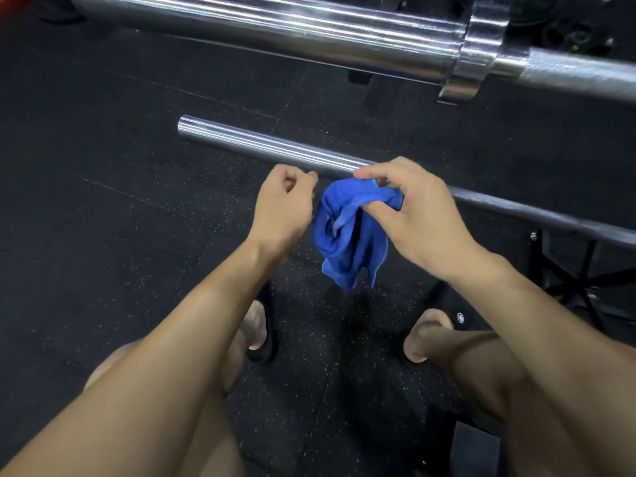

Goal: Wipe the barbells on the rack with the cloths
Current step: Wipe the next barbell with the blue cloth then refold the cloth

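Two hands are hovering above the speckled black floor (103,187). Leftmost, the left hand (282,204) is curling its fingers, holding nothing. Just beside it, the blue cloth (347,235) is dangling, bunched, from the right hand (409,215), which is pinching its top, in front of the lower barbell (261,144). Beyond, the upper barbell (309,32) is crossing rightward.

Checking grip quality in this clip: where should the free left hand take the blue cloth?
By the loose lower folds of the blue cloth, coming in from its left side. The right hand already pinches the bunched top, so the cloth hangs free below, beside the left hand.
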